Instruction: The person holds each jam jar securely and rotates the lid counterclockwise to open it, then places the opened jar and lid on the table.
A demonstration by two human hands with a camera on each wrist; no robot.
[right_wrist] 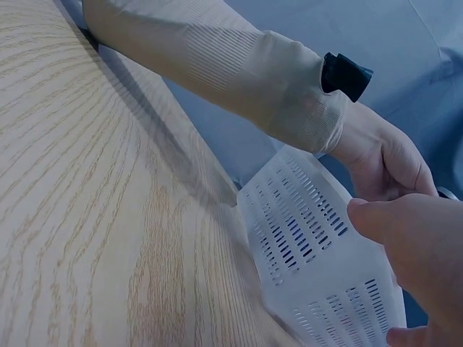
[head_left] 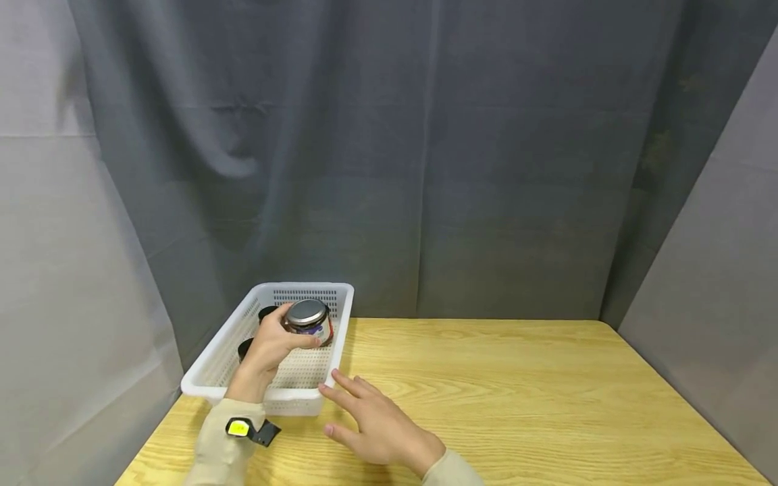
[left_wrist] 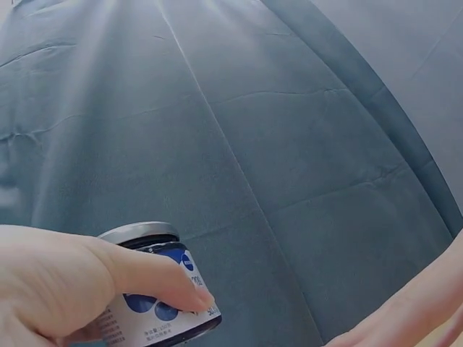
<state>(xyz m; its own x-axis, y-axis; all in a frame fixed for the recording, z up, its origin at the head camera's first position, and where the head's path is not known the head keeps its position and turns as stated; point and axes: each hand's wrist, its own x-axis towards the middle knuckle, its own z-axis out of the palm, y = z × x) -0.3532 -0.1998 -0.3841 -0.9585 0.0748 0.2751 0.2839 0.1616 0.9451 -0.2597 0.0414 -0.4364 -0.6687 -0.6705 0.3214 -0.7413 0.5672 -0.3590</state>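
In the head view my left hand (head_left: pixel 267 347) grips a jam jar (head_left: pixel 308 312) with a silver lid, holding it upright over the inside of a white plastic basket (head_left: pixel 292 393). The left wrist view shows the thumb laid across the jar's white label (left_wrist: pixel 160 327), which bears blue round fruit. Two black-topped things, a rear one (head_left: pixel 266 312) and a nearer one (head_left: pixel 244 348), stand in the basket, partly hidden behind that hand. My right hand (head_left: pixel 379 422) has its fingers spread and holds nothing, fingertips right at the basket's front right corner.
The basket stands on the left of a wooden table (head_left: pixel 498 391), with perforated walls (right_wrist: pixel 296 217). A dark grey curtain (head_left: pixel 504 169) hangs behind the table, and paler cloth panels (head_left: pixel 711 256) flank it. A black strap with a yellow-lit device (head_left: pixel 239 428) sits on the left wrist.
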